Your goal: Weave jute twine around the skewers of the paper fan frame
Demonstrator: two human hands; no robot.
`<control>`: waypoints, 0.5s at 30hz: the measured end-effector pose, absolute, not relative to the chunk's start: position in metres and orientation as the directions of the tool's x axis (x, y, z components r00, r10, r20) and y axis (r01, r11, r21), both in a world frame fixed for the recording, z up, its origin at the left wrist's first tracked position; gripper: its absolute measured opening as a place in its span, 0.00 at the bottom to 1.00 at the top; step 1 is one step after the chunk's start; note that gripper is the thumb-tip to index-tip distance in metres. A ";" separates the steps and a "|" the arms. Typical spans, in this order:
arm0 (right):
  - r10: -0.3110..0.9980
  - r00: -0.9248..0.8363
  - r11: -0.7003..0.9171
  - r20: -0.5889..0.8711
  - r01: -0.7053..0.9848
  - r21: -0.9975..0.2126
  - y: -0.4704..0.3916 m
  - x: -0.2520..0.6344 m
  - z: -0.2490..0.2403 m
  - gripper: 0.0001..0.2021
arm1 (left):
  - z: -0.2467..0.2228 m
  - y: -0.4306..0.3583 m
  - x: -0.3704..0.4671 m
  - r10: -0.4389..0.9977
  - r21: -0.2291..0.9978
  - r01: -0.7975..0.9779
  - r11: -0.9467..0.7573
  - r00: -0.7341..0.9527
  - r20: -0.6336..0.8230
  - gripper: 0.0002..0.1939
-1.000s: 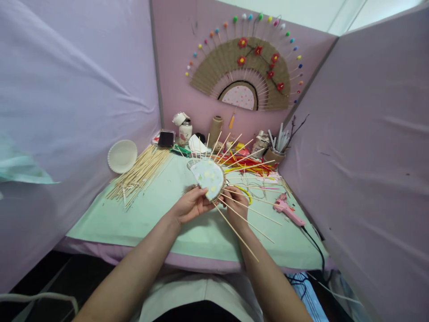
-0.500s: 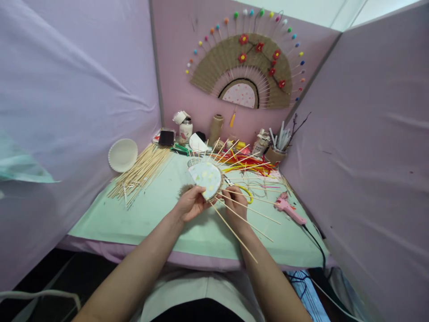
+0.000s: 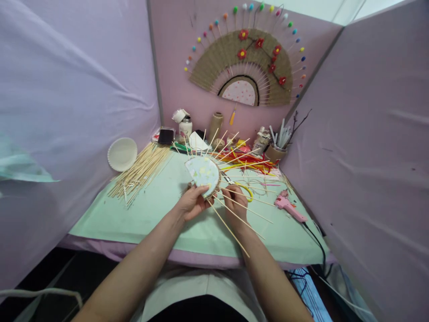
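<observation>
My left hand grips the lower edge of a half-round fan base with pale floral cloth, its thumb on top. Thin wooden sticks fan out from the brown curved rim, towards the back and the right. Close to the rim's right side is my right hand, its fingers pinched together among the sticks. What they hold is too small to make out. Scissors with yellow handles lie behind my right hand, partly covered by sticks.
A pink glue gun lies at the right with its cord over the table edge. Loose sticks and a white scalloped dish are at the left. Red and yellow pipe cleaners lie at the back. A large decorated fan hangs above.
The fan base has turned slightly counterclockwise and shifted a little to the left in my left hand. My right hand stays pinched near the rim.
</observation>
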State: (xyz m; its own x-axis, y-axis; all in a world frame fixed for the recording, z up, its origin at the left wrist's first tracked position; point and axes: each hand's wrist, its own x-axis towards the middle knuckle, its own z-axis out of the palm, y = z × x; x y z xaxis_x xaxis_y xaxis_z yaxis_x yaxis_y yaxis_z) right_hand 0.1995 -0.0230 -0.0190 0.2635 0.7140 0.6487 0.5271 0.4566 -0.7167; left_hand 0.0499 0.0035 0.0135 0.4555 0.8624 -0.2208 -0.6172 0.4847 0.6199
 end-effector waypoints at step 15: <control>0.760 0.286 0.409 0.584 0.488 -0.771 -0.026 0.199 -0.016 0.08 | 0.011 0.004 0.048 0.810 0.658 -0.525 0.540 0.536 -0.236 0.11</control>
